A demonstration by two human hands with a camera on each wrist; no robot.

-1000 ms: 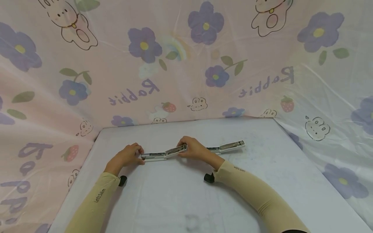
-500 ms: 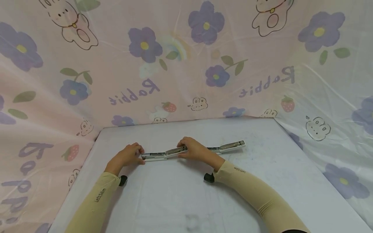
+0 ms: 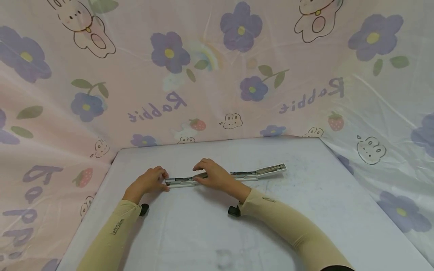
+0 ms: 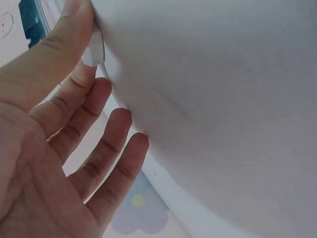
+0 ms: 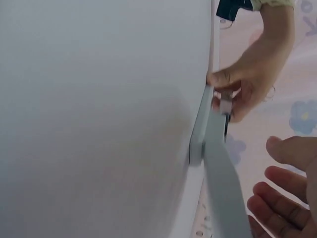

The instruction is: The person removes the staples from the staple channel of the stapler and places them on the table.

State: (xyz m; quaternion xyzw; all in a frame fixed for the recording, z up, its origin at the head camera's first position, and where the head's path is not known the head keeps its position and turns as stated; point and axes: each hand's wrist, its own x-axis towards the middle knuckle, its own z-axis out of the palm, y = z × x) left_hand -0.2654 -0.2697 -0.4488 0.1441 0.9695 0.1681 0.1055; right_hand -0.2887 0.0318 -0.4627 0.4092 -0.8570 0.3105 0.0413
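Note:
A white stapler lies on the table with its top swung wide back, showing the metal inside. My left hand pinches its left end between thumb and forefinger; in the left wrist view the other fingers stretch out loosely past the stapler's end. Over the hinged-back top is my right hand, which partly hides it in the head view. In the right wrist view the fingers of the right hand are spread and apart from the stapler's raised part.
A second white stapler, likewise swung wide back, lies to the right, just behind my right wrist. The white table ends at a patterned curtain at the back and sides. A black wrist camera sits under each forearm.
My right hand has let go of the stapler's far right end and slid left along its top, fingers opening. More of the second stapler shows. My left hand stays put.

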